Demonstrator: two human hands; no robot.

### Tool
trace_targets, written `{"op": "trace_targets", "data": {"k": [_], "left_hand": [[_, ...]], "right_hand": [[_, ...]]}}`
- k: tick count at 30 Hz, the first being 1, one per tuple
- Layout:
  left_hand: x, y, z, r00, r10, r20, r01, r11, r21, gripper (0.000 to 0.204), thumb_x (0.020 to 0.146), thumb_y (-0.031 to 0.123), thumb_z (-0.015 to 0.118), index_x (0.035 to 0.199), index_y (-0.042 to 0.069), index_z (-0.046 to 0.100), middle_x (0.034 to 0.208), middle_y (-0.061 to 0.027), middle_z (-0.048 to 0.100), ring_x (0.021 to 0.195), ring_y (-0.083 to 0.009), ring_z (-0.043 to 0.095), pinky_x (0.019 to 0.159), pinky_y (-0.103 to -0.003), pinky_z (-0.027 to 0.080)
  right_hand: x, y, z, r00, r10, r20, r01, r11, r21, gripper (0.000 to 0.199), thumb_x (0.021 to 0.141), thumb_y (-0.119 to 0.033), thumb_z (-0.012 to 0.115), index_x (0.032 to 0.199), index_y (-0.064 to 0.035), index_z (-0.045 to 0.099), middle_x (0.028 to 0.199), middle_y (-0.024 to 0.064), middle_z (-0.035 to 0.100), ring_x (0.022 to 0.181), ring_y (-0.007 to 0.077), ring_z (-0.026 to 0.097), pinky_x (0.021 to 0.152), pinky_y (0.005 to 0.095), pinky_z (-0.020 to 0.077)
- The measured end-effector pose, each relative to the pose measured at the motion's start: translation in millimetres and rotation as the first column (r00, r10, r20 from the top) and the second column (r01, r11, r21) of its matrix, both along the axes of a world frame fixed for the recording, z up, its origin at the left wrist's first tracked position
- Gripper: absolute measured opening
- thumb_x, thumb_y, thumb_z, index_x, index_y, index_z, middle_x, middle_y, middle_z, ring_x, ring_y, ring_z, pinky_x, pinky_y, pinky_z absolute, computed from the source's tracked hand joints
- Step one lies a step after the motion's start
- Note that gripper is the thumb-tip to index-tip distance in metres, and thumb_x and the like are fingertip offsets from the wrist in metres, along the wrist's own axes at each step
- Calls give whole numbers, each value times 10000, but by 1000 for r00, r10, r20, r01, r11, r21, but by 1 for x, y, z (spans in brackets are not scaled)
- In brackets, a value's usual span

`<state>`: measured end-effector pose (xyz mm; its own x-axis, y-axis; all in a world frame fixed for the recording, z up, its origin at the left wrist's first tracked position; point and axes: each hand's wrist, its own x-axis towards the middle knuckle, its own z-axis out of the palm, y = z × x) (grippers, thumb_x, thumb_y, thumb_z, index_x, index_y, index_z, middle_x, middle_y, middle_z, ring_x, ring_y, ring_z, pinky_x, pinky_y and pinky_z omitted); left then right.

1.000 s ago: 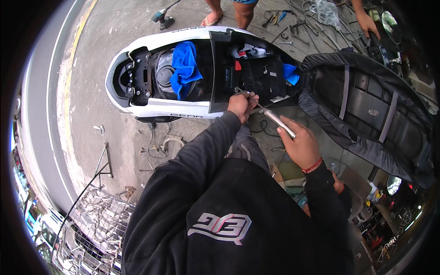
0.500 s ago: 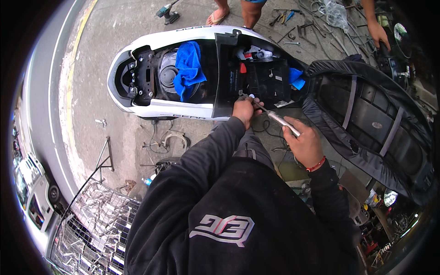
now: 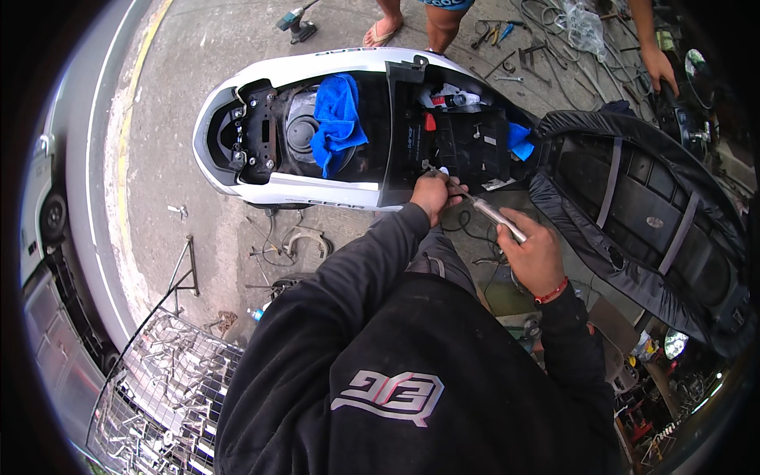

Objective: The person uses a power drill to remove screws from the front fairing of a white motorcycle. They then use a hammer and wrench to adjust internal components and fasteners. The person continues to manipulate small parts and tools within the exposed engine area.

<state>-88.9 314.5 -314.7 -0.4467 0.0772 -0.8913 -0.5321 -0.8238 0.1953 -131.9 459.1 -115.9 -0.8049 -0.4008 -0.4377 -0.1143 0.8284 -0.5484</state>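
Observation:
A white scooter body [image 3: 273, 190] lies open below me, its black seat [image 3: 633, 214] flipped up to the right. My right hand [image 3: 532, 255] is closed around the silver handle of a long tool [image 3: 491, 212] whose tip reaches the near edge of the black under-seat compartment [image 3: 467, 142]. My left hand [image 3: 434, 194] pinches the tool's shaft at that edge. A blue cloth [image 3: 336, 123] is stuffed in the opening at the scooter's rear half.
Another person's legs [image 3: 412, 20] stand beyond the scooter, and another hand [image 3: 657, 67] reaches down at top right. Loose hand tools [image 3: 507, 47] and a power drill [image 3: 297, 24] lie on the concrete. A wire basket [image 3: 166, 388] of metal parts sits at lower left.
The view has shifted a little, so the scooter sits lower in the picture. Both hands stay on the tool at the compartment's edge.

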Motion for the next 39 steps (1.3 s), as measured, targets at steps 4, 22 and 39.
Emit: {"op": "trace_targets", "data": {"k": [4,22,39], "left_hand": [[0,1,-2,1000,-1,-3,1,1000,10,199,1044,151,378,1090,23,523,999,-100,595,946,-244,674,752,-359,549],[-2,3,-1,995,88,53,-89,996,14,253,1053,169,365,1095,-4,545,1002,-124,634,927,-244,673,760,-371,559],[-9,3,14,957,267,118,-276,958,77,284,1066,201,359,1092,2,559,969,-139,662,846,-231,650,773,-358,570]], "right_hand": [[0,-1,1,1000,-15,26,14,1000,22,303,878,-212,669,1107,-18,715,905,203,722,815,343,725,700,398,559],[-4,-4,-1,995,-19,98,22,999,-30,311,933,-265,645,1133,-30,683,864,150,714,683,260,687,606,368,527],[-58,-63,9,487,-378,787,176,925,336,306,1027,-315,494,1057,-36,613,681,20,537,448,118,436,429,299,361]]}}
